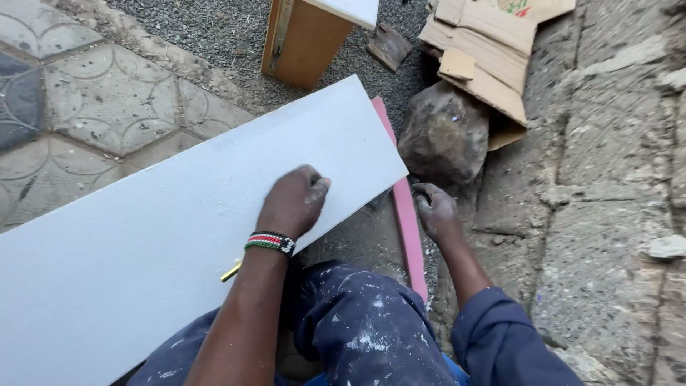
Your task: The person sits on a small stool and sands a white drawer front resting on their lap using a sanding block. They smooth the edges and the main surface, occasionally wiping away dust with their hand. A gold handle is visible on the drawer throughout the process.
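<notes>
A rock [443, 139] and cardboard [486, 53] crowd the upper right, beside the white board [179, 229]. The left hand [293, 202] presses half-curled on it; the right hand [436, 209] rests loosely open on dusty ground [607, 179].

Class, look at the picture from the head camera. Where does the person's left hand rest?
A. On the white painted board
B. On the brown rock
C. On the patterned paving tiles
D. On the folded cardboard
A: the left hand, with a beaded band at the wrist, lies flat on the white board near its end, while the right hand sits apart beside the pink strip, below the rock.
</notes>
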